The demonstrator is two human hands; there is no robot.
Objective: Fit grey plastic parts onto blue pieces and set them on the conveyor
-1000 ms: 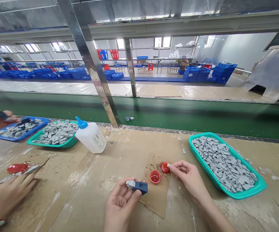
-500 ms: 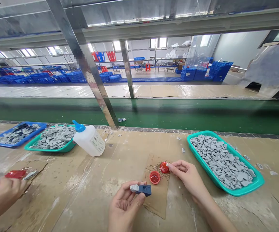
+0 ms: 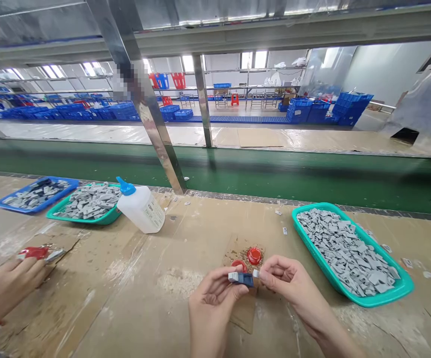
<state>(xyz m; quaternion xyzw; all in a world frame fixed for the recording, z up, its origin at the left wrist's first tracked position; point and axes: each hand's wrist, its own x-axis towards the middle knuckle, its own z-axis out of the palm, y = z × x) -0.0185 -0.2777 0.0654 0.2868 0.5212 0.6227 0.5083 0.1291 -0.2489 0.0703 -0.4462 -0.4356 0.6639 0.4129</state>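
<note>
Between the thumb and fingers of my left hand (image 3: 215, 298) is a dark blue block-shaped plastic part (image 3: 245, 279) with a light grey piece (image 3: 233, 276) at its left end. My right hand (image 3: 290, 281) pinches a small light grey plastic piece (image 3: 256, 273) close to the block's right end; whether they touch I cannot tell. Just behind my hands, two red caps stand on a stained cardboard piece (image 3: 245, 318). The farther red cap (image 3: 254, 255) shows whole, while the nearer red cap (image 3: 238, 264) is partly hidden by my left hand.
On the right lies a green tray (image 3: 349, 293) of grey pieces. A white squeeze bottle (image 3: 144, 211), another green tray (image 3: 103, 219) and a blue tray (image 3: 32, 209) stand left. A co-worker's hand (image 3: 17, 281) is beside a red item (image 3: 36, 252). Beyond runs a green conveyor belt (image 3: 275, 174).
My right hand has moved from the farther red cap towards me, bringing the small grey piece beside the blue block. My left hand has risen slightly and shifted right. The view has shifted a little.
</note>
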